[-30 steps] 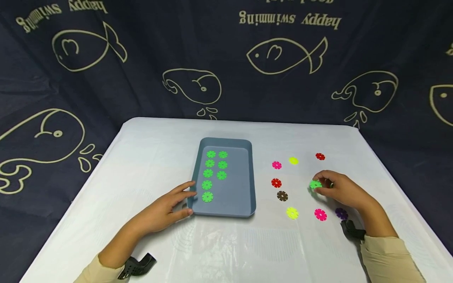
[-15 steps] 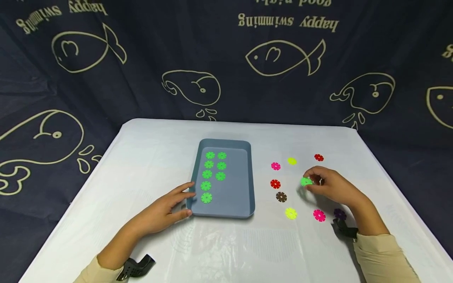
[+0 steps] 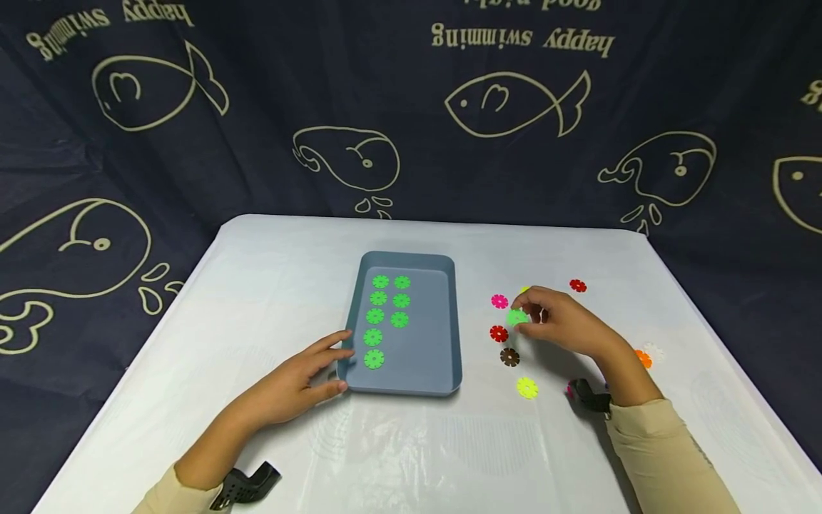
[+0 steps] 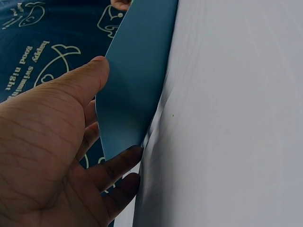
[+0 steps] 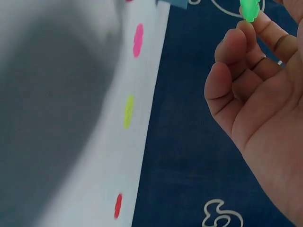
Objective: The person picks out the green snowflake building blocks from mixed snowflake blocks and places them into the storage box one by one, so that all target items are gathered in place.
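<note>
A green notched disc point(image 3: 517, 318) is pinched between the thumb and fingers of my right hand point(image 3: 565, 321), held above the table among loose discs. In the right wrist view the same green disc point(image 5: 250, 9) shows at the fingertips, with the other fingers curled. My left hand point(image 3: 292, 385) rests its extended fingers against the left side of a blue-grey tray point(image 3: 437, 364). The left wrist view shows the thumb and fingers at the tray's wall point(image 4: 135, 71). Inside the tray, several green discs point(image 3: 375, 315) lie flat in two columns at the left.
Loose on the white table point(image 3: 475, 457) lie pink point(image 3: 499, 301), red point(image 3: 498, 333), brown point(image 3: 509, 357), yellow point(image 3: 527, 387) and orange point(image 3: 643, 359) discs. Another red disc point(image 3: 578, 285) is farther back. My right arm partly covers some discs. A dark printed cloth point(image 3: 411, 93) hangs behind.
My right hand has moved left toward the tray with the green disc, uncovering the orange and a whitish disc and covering a pink and a purple one. My left hand stays at the tray.
</note>
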Available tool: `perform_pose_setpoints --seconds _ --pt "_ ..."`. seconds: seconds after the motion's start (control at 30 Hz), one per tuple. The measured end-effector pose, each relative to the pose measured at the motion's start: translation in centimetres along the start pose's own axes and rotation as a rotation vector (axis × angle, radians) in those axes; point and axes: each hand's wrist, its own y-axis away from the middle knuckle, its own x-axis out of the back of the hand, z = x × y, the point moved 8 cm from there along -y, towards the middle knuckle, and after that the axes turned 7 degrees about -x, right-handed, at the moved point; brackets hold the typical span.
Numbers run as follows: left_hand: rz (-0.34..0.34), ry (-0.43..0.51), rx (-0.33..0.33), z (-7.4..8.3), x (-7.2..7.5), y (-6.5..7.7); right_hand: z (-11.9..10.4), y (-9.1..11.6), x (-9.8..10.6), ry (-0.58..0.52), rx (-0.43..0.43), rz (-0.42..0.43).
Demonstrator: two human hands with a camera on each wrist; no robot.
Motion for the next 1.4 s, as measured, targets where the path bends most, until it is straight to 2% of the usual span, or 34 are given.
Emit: perform_pose_setpoints --seconds 0.33,0.5,0.9,1.4 --pt "0.003 0.003 -0.004 0.0 0.0 0.0 -2.6 -2.2 -1.6 -0.018 0.066 -0.071" --pt "0.002 -0.001 -0.004 0.0 0.0 0.0 -3.6 -3.1 -2.7 -0.004 0.061 -0.118" --pt "-0.001 0.014 0.010 0.2 0.1 0.0 -6.5 -4.7 -5.4 0.003 0.153 -0.154" --pt "0.000 -0.003 -0.006 0.1 0.1 0.0 -8.8 -6.8 -8.0 0.030 0.190 -0.208"
